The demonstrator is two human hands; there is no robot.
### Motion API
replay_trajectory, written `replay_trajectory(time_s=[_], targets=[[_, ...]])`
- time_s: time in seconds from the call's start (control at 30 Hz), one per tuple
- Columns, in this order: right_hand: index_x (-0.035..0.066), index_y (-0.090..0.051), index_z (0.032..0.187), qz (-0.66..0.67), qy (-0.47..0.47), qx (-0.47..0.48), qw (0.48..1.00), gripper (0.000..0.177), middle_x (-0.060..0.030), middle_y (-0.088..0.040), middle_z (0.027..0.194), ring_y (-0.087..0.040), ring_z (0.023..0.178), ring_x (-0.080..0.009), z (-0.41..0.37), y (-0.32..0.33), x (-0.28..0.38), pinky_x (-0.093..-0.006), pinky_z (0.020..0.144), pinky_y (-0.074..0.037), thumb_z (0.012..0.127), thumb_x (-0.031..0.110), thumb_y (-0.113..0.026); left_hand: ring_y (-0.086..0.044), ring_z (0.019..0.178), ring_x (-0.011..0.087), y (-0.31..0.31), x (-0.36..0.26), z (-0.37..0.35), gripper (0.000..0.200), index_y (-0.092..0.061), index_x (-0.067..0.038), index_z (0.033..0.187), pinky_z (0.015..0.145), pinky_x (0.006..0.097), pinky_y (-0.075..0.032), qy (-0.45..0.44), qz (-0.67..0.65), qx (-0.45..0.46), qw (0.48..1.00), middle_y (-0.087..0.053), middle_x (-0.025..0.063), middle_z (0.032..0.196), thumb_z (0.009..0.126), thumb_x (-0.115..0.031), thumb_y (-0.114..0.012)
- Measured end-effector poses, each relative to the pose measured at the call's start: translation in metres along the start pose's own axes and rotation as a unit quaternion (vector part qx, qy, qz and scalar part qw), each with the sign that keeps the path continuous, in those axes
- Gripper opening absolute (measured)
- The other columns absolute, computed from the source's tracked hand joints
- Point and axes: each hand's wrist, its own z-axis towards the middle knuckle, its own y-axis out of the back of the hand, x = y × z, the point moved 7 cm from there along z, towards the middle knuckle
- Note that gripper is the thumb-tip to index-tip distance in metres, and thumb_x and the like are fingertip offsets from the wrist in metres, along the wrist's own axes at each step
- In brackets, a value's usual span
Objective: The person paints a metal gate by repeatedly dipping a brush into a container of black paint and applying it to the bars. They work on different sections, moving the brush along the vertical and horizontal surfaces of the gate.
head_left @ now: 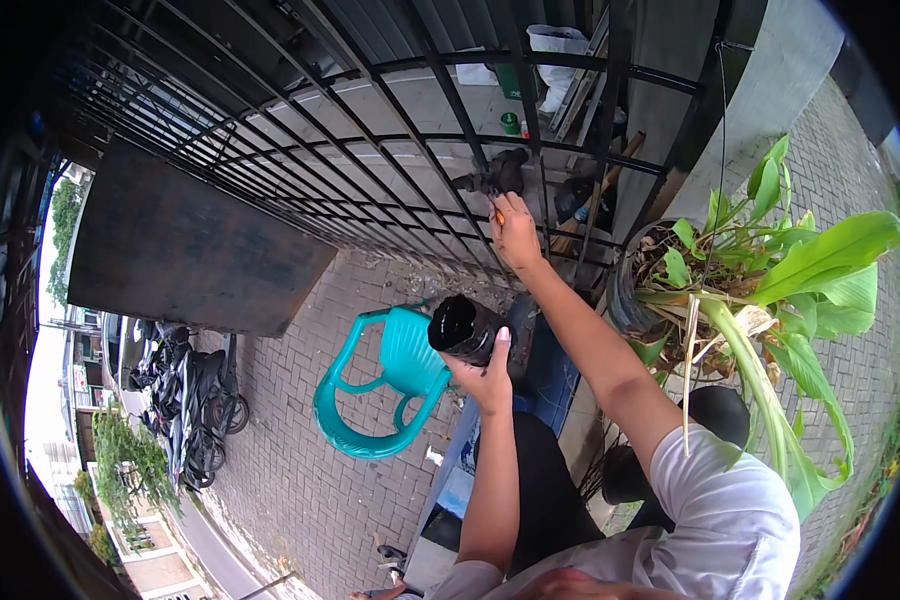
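Observation:
My left hand (485, 378) is wrapped round a black-smeared can (470, 330), its open top facing up and its inside dark and wet-looking. Higher up, my right hand (515, 235) is closed on a paintbrush (499, 214); a bit of orange handle shows, while its bristles are hard to make out. That hand is against the bars of the black metal fence (420, 140). Just past the fingers, at the bars, is a dark bundled shape (508, 172) that I cannot identify.
A turquoise plastic chair (410, 350) stands on the paving left of the can. A leafy potted plant (760, 290) crowds my right arm. Behind the bars are a green cup (510, 124) and white sacks (558, 45). Motorbikes (195, 390) are parked far left.

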Motion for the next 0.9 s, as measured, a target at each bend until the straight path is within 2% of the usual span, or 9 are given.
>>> replay_trajectory(time_s=[0.07,0.17,0.27,0.33,0.57,0.67,0.73,0.87,0.9], targets=[[0.001,-0.06,0.098,-0.003,-0.03,0.02,0.999,0.016,-0.0177,-0.056,0.097,-0.058,0.094,-0.04,-0.003,-0.002,-0.006,-0.0476,0.08,-0.05,0.084,-0.003,-0.068,-0.054,0.128,0.0257,-0.003,-0.008,-0.003,0.075,-0.039,0.003,0.148,0.111,0.0393,-0.045,-0.018,-0.001,0.001,1.0,-0.051,0.0168,0.143,0.088,-0.004,-0.082],[0.001,-0.061,0.098,0.055,0.035,0.04,0.997,0.014,-0.0182,-0.056,0.095,-0.059,0.092,-0.0403,-0.003,0.001,0.005,-0.0474,0.08,-0.05,0.086,-0.003,-0.067,-0.054,0.127,0.0258,-0.001,-0.008,-0.002,0.074,-0.039,0.003,0.148,0.111,0.0393,-0.044,-0.027,0.011,-0.007,1.0,-0.051,0.0167,0.142,0.088,-0.005,-0.083],[0.0,-0.062,0.1,0.005,-0.023,-0.022,0.999,0.014,-0.0184,-0.057,0.095,-0.059,0.091,-0.0404,0.0,0.01,-0.003,-0.0473,0.081,-0.051,0.087,-0.003,-0.067,-0.054,0.129,0.0263,0.002,-0.002,-0.001,0.076,-0.038,0.003,0.148,0.112,0.0396,-0.044,-0.009,0.021,-0.006,1.0,-0.05,0.0173,0.144,0.088,-0.005,-0.083],[-0.001,-0.062,0.101,0.045,0.03,-0.029,0.998,0.015,-0.019,-0.059,0.098,-0.06,0.093,-0.0406,-0.001,0.012,0.008,-0.0467,0.082,-0.051,0.087,-0.004,-0.067,-0.054,0.129,0.0263,0.0,-0.005,-0.001,0.076,-0.038,0.003,0.149,0.112,0.0397,-0.044,-0.016,0.015,-0.006,1.0,-0.05,0.0173,0.143,0.088,-0.005,-0.083],[-0.002,-0.062,0.101,0.032,0.01,-0.049,0.998,0.015,-0.0195,-0.059,0.098,-0.06,0.093,-0.0409,-0.001,0.012,0.002,-0.0459,0.082,-0.051,0.087,-0.005,-0.067,-0.054,0.128,0.0265,0.0,-0.005,-0.001,0.077,-0.038,0.003,0.149,0.111,0.0397,-0.044,-0.012,0.015,-0.001,1.0,-0.051,0.0174,0.143,0.087,-0.006,-0.083],[-0.001,-0.063,0.101,0.079,0.055,-0.023,0.995,0.013,-0.0198,-0.06,0.097,-0.061,0.092,-0.041,-0.003,0.005,0.008,-0.046,0.081,-0.051,0.089,-0.003,-0.066,-0.054,0.129,0.0267,0.002,0.001,0.002,0.079,-0.037,0.003,0.149,0.112,0.0395,-0.044,-0.013,0.02,-0.006,1.0,-0.05,0.0178,0.144,0.087,-0.006,-0.084],[-0.001,-0.064,0.102,0.032,-0.066,-0.051,0.996,0.011,-0.0208,-0.059,0.095,-0.06,0.089,-0.0421,-0.005,0.001,-0.017,-0.0464,0.079,-0.051,0.091,0.0,-0.064,-0.054,0.129,0.0266,0.001,-0.002,0.0,0.079,-0.036,0.003,0.149,0.112,0.0395,-0.044,-0.008,0.02,-0.001,1.0,-0.05,0.0179,0.144,0.087,-0.006,-0.084],[-0.002,-0.064,0.105,0.054,-0.068,-0.053,0.995,0.012,-0.0221,-0.061,0.094,-0.061,0.087,-0.0441,-0.004,0.008,0.001,-0.0463,0.078,-0.052,0.095,0.004,-0.064,-0.054,0.129,0.0264,-0.002,-0.004,-0.001,0.08,-0.036,0.004,0.15,0.111,0.0396,-0.045,-0.014,0.01,-0.001,1.0,-0.05,0.018,0.143,0.087,-0.006,-0.084],[-0.002,-0.065,0.107,0.071,-0.098,-0.076,0.99,0.013,-0.023,-0.063,0.095,-0.062,0.085,-0.0443,-0.005,0.01,0.0,-0.0453,0.077,-0.053,0.096,0.005,-0.064,-0.054,0.129,0.0264,-0.002,-0.003,0.0,0.08,-0.036,0.004,0.15,0.111,0.0396,-0.045,-0.016,0.009,-0.001,1.0,-0.05,0.018,0.143,0.087,-0.006,-0.084]])
